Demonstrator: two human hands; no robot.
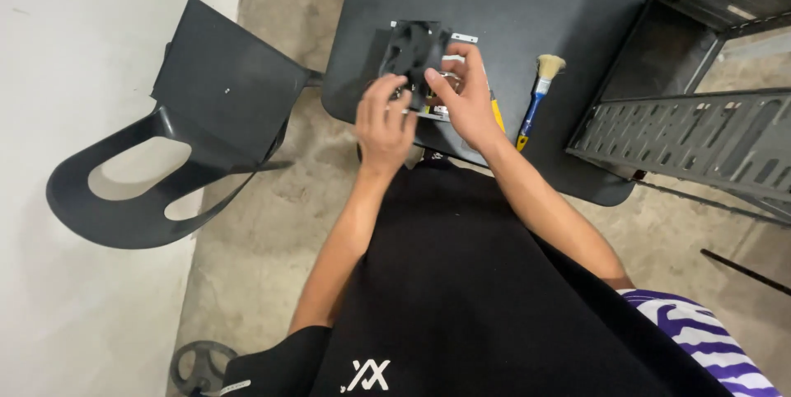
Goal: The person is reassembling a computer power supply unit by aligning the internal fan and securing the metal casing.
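Head view: a black desk [527, 2] is seen from above, with a brush [540, 88] with a blue-yellow handle lying just right of the hands, a black metal frame [684, 117] further right and a black chair [189, 133] at left on the concrete floor. A black fan unit [414, 51] is held at the near desk edge, tilted, long axis running roughly away from the body. It is clamped between the left hand [386, 121] and right hand [465, 92]; the fingers [449, 76] are curled around its near end.
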